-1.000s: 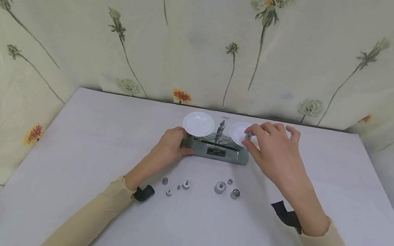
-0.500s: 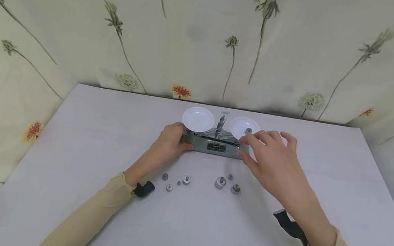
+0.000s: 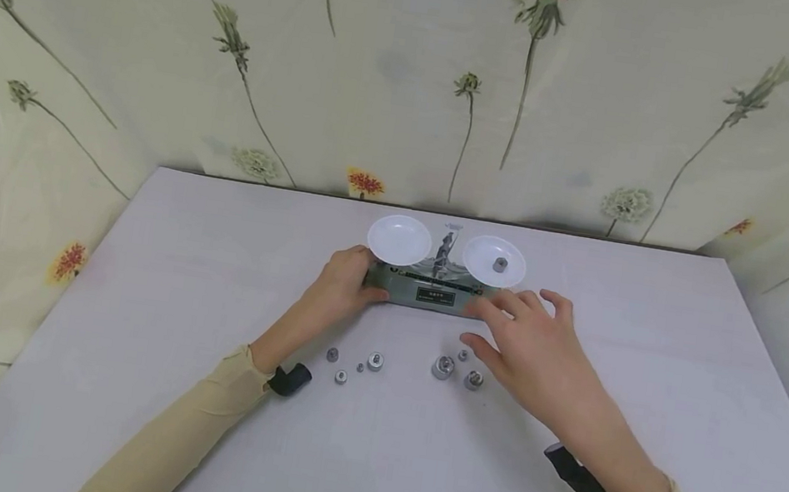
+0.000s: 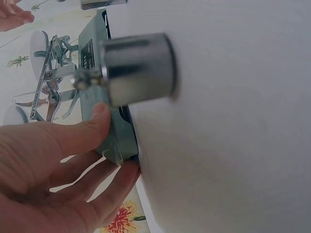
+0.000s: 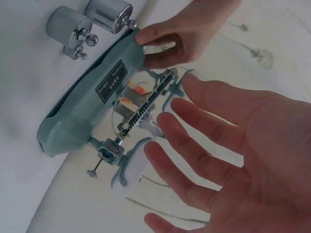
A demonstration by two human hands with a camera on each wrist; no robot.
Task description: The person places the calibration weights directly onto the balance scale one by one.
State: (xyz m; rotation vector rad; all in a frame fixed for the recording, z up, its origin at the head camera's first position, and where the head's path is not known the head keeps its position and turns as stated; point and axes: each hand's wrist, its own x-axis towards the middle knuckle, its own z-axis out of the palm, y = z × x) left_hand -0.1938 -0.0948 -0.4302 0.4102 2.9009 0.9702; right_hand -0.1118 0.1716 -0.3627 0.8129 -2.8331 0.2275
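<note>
While the left hand [image 3: 339,284] grips the balance [image 3: 405,290] (one weight [image 3: 501,265] aboard), the right hand [image 3: 538,352] hovers — fingers [image 5: 180,174] apart.

A: So your green balance [image 3: 403,290] is upright near the desk [image 3: 655,333]'s far edge?
B: Yep, and your little silver weight [image 3: 500,266]'s sitting around the middle of its right white pan [image 3: 476,260].

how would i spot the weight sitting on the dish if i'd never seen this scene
Toward the back edge of the pale table stands a green scale topped by two white dishes. Look into the dish on the person's right. The small silver weight there is the only one on a dish; the other weights stand on the table before the scale.
</note>
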